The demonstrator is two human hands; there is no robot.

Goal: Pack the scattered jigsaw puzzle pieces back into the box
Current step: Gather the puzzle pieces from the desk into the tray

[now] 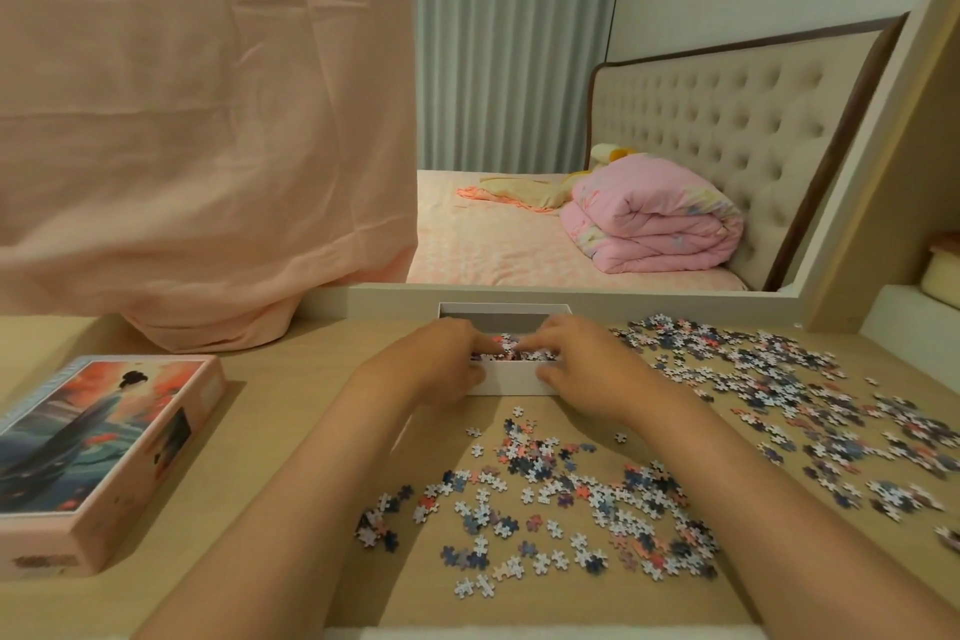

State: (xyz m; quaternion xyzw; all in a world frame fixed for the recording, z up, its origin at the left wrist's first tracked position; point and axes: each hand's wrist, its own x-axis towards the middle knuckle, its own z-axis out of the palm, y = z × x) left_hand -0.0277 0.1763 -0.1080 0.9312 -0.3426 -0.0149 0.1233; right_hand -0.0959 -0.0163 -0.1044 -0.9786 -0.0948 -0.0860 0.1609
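A small white box [511, 384] stands open at the back of the wooden desk, with puzzle pieces [513, 352] inside. My left hand [447, 359] and my right hand [582, 364] meet over it. Their fingertips reach down onto the pieces inside, and the thumbs lie against the front wall. I cannot see pieces held in either hand. Several loose pieces [561, 499] lie scattered between my forearms. A larger spread of pieces [779, 379] covers the desk to the right.
The pink box lid [98, 442] with a printed figure lies at the left of the desk [291, 405]. A pink cloth [197, 120] hangs behind it. A mirror [571, 146] behind the box reflects a bed. A cream container [940, 270] stands at the far right.
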